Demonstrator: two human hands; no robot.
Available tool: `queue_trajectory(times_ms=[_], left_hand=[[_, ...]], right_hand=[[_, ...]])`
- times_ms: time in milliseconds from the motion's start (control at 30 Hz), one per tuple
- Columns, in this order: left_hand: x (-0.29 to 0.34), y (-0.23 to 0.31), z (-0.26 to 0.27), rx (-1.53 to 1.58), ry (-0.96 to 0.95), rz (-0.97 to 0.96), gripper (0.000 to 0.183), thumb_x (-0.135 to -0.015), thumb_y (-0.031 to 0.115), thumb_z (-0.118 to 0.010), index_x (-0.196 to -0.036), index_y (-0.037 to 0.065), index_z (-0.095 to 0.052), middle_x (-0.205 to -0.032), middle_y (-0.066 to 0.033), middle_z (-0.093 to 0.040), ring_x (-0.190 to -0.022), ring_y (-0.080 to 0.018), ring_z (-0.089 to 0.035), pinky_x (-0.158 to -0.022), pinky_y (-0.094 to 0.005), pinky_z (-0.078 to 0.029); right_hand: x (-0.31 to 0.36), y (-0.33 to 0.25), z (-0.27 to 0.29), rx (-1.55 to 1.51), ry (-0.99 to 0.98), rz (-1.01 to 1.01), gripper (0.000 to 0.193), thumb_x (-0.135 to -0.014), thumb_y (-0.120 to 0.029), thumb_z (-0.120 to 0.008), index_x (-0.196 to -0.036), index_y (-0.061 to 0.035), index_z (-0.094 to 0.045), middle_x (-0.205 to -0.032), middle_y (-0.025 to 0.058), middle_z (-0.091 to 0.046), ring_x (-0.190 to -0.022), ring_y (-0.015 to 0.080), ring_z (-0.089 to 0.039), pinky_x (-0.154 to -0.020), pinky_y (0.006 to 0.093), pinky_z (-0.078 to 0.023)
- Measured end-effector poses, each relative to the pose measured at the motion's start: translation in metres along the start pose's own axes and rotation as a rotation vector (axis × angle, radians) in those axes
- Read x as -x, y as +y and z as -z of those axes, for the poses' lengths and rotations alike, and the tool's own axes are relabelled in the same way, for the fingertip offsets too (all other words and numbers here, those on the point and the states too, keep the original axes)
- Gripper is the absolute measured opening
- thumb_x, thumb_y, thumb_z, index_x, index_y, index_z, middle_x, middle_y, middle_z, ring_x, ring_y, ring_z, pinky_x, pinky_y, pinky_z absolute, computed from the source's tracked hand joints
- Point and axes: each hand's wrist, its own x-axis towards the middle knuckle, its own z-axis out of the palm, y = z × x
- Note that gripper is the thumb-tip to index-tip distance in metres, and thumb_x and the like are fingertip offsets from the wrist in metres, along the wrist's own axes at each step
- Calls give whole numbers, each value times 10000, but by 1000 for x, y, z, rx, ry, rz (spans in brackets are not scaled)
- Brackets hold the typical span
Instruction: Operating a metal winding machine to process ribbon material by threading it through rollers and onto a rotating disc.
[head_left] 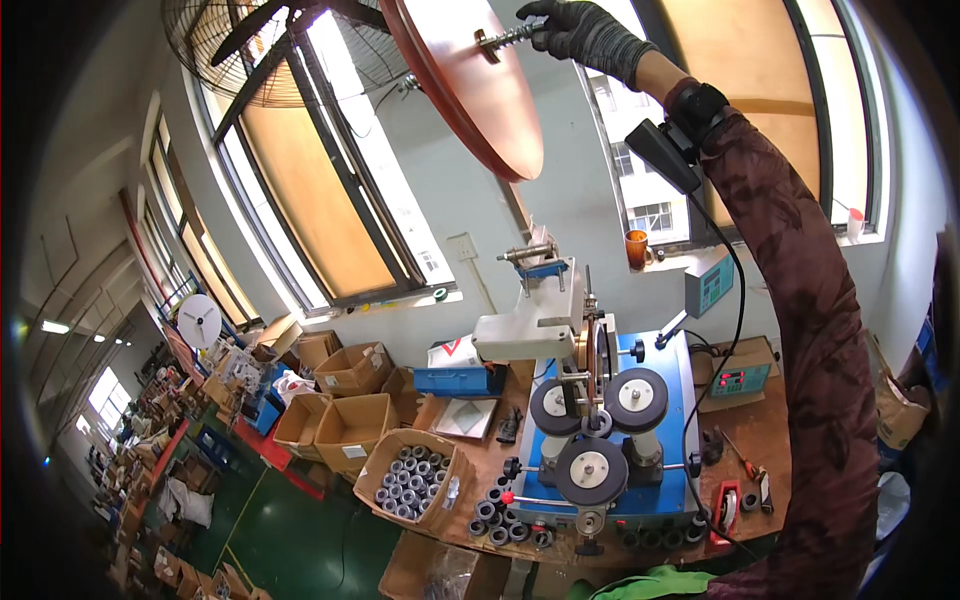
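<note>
My right hand (582, 38), in a grey knitted glove, is raised high at the top of the view. Its fingers close round the end of a threaded rod with a spring (512, 36), which sticks out from the hub of a large copper-coloured disc reel (490, 110). The reel hangs tilted above the bench. Below it stands a coil winding machine with a blue base (655, 480), a pale metal head (530, 330) and three black rollers, one being the front roller (592, 471). A grey ring core (598, 424) sits between the rollers. My left hand is out of view.
A carton of ring cores (412, 485) stands left of the machine, with loose cores (490, 512) beside it. Several open cartons (355, 430) lie farther left. A control box (710, 285), an amber mug (637, 250) and a red tape dispenser (724, 513) are to the right.
</note>
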Motion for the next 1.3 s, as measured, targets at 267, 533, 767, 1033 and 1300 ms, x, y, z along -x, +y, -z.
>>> queue_trajectory(times_ms=[267, 533, 767, 1033, 1300], left_hand=[[63, -57, 54, 304, 84, 269, 269, -874, 264, -479, -710, 72, -571, -743, -92, -595, -632, -234, -568, -579, -349, -481], [71, -25, 82, 862, -252, 397, 191, -850, 255, -538, -844, 66, -565, -721, -58, -565, -603, -159, -523, -586, -341, -483], [146, 208, -12, 791, -551, 38, 355, -836, 289, -581, -1087, 40, -563, -1168, -71, -535, -1085, -213, -485, -930, -370, -369], [181, 241, -70, 704, -830, 161, 393, -866, 257, -534, -1162, -1, -522, -1227, -96, -488, -1139, -207, -444, -974, -343, -339], [115, 129, -54, 573, -958, 159, 406, -864, 268, -542, -1168, 0, -518, -1112, -77, -565, -1021, -168, -525, -901, -310, -412]], right_hand=[[9, 60, 10, -590, -92, -14, 455, -795, -139, -632, -1204, -26, -469, -836, 55, -607, -675, 125, -565, -621, 255, -490], [277, -23, 57, -1026, -517, -444, 582, -829, -327, -593, -1310, -135, -326, -947, 149, -600, -898, 238, -568, -750, 313, -483], [545, -167, -90, -1183, -1036, -832, 414, -811, -223, -636, -1148, -19, -507, -1043, 136, -595, -946, 201, -581, -849, 315, -453], [594, -215, -132, -1155, -1123, -1044, 372, -834, -169, -581, -1172, -36, -500, -1038, 118, -580, -940, 164, -555, -819, 302, -445], [641, -225, -133, -1217, -1464, -1320, 345, -905, -197, -480, -1193, -7, -480, -898, 44, -593, -730, 95, -564, -658, 240, -480]])
